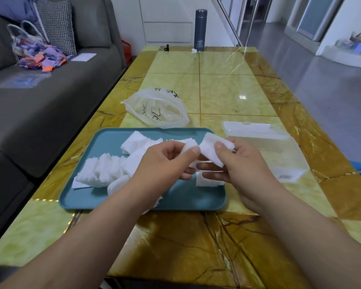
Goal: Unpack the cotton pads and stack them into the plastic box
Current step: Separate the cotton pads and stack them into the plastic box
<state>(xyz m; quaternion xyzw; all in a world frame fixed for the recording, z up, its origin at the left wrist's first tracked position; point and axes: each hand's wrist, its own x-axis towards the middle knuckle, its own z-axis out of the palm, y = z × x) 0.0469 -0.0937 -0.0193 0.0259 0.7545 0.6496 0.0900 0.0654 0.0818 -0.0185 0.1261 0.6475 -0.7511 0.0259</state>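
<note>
Head view from my remote seat: nearest me, both forearms reach in over the marble-patterned table (196,243). The left hand (167,161) pinches 1 cotton pad (189,147) between thumb and forefinger. The right hand (244,163) pinches a second pad (212,148) under its thumb. The 2 pads meet or nearly meet above the teal tray (186,199); I cannot tell which. Below the right hand's fingers a short stack of pads (206,181) stands on the tray, and loose pads (104,170) lie heaped across its left half. Just right of the tray sits the plastic box (256,134), clear-walled with white showing inside; I cannot tell how full it is. Beyond the tray lies the opened plastic bag (158,109), with white showing through it. At the far table edge stands a dark flask (201,30). A grey sofa (50,101) runs along the left.
</note>
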